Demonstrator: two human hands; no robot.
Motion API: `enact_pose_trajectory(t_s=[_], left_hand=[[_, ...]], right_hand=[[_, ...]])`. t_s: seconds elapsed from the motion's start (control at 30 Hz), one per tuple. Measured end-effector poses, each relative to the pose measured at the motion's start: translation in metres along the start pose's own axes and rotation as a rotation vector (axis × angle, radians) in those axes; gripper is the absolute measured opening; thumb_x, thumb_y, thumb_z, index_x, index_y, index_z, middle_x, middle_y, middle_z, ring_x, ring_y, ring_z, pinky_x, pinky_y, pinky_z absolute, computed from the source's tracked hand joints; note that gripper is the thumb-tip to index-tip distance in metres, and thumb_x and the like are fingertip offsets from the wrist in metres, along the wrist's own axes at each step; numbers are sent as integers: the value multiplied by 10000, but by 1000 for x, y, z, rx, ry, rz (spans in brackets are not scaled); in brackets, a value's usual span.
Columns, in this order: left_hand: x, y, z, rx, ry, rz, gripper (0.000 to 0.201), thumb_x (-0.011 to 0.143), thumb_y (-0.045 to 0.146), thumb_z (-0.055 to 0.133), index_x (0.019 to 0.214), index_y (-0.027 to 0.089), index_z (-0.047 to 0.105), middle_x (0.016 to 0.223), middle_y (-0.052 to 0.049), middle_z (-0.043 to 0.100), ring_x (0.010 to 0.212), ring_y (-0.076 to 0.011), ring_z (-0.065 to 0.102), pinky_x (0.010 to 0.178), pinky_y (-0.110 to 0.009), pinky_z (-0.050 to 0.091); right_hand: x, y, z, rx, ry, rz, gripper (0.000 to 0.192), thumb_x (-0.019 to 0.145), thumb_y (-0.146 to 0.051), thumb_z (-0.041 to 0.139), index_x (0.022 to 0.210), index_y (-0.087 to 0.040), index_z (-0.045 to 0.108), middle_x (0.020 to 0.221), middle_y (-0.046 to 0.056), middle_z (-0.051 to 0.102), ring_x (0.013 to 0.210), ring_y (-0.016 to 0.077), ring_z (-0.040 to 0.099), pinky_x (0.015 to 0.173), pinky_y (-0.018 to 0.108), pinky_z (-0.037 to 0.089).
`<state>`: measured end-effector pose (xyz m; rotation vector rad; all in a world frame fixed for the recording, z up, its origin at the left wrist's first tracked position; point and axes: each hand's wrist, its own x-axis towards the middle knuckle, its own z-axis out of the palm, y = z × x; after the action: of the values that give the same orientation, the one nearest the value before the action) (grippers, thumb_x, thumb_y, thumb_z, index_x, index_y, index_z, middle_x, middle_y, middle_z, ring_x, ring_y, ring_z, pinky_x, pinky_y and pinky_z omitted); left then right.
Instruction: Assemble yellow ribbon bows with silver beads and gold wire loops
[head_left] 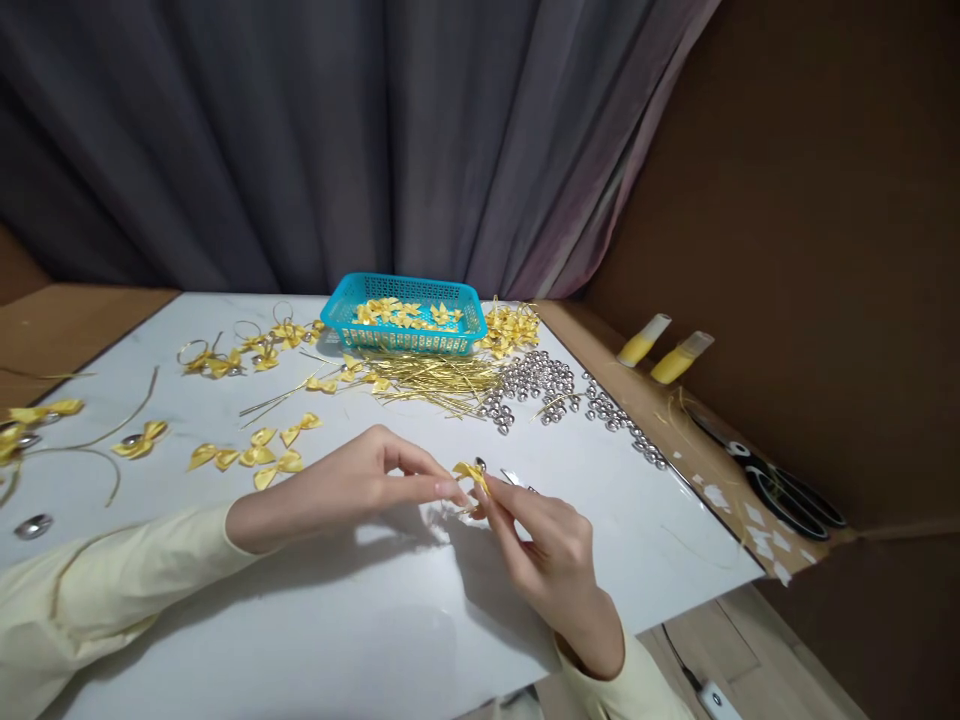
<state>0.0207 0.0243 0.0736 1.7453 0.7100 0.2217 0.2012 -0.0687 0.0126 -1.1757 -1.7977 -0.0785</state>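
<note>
Above the white board, both hands meet at one small yellow ribbon bow (471, 471) with a silver bead (480, 464) at its upper side. My left hand (382, 475) comes in from the left, its thumb and forefinger pinched at the bow's left side. From the right, my right hand (544, 540) grips the bow between thumb and fingers. A thin strand seems to hang below the fingertips, too fine to make out. Several loose yellow bows (259, 450) lie left of my left hand. Behind my hands are a pile of gold wire ties (431, 380) and scattered silver beads (536, 380).
A turquoise basket (405, 342) holding yellow bows stands at the back, with more bows (510, 328) heaped beside it. Bows with cord loops (217, 360) lie at left. On the brown right-hand surface are two yellow-filled bottles (660, 350), black scissors (784, 490) and white paper scraps (716, 495).
</note>
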Motion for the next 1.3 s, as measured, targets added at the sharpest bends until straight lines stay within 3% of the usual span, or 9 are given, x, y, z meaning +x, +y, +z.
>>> enact_pose_trajectory(t_s=[0.13,0.23,0.43,0.6,0.7,0.77,0.87,0.93,1.3], left_hand=[[4,-2,5,218,211,60,223,842,358,564,804,209,725,799,-4,735,750,-167,643,706,-247,461],[9,-14,14,572,405,280,224,881,288,492,859,180,687,795,-40,715,689,-163,612,666,-264,438],[3,-18,40,829,505,459,313,898,228,361,621,186,501,507,3,526,456,-111,430,483,-235,337],[-10,10,27,411,364,213,369,912,359,389,603,183,485,424,57,453,388,-75,397,440,-202,348],[-3,15,5,166,356,128,420,927,468,353,739,167,577,617,0,584,579,-118,546,538,-217,440],[7,9,-5,-63,150,-1,447,906,538,367,866,159,603,881,-61,641,777,-165,607,590,-245,488],[21,-6,-8,-269,-272,-195,429,877,526,462,884,138,646,865,-81,668,801,-172,620,688,-271,488],[26,-16,-5,-355,-370,-238,358,847,483,547,871,143,658,859,-68,676,782,-151,617,690,-251,466],[24,-30,0,-503,-356,-148,311,711,288,745,956,181,587,880,1,618,794,-119,568,728,-236,404]], right_hand=[[-1,-1,0,38,-16,34,195,858,-47,481,968,-126,621,647,41,684,491,117,611,486,212,496],[-2,-1,0,21,6,40,154,861,-61,497,925,-120,624,615,33,671,454,105,584,452,201,469],[-2,1,2,52,1,117,161,886,-111,474,893,-131,634,614,31,666,463,106,590,453,197,462],[3,-3,-2,237,-11,278,161,881,-148,502,900,-145,661,682,38,704,517,123,640,500,208,514],[6,-5,-5,414,-81,409,156,870,-189,535,858,-155,687,707,38,718,530,123,656,463,191,517],[8,-6,-7,489,-120,436,148,853,-189,551,867,-157,695,743,44,723,567,129,670,451,183,517],[10,-6,-8,552,-174,445,162,817,-141,557,902,-158,694,798,46,723,628,131,681,487,183,534],[11,-6,-9,604,-212,484,172,792,-117,556,898,-154,686,796,43,715,627,123,674,504,183,539],[8,2,-7,909,-146,836,237,708,-186,623,941,-149,595,727,16,648,516,98,598,385,169,496]])
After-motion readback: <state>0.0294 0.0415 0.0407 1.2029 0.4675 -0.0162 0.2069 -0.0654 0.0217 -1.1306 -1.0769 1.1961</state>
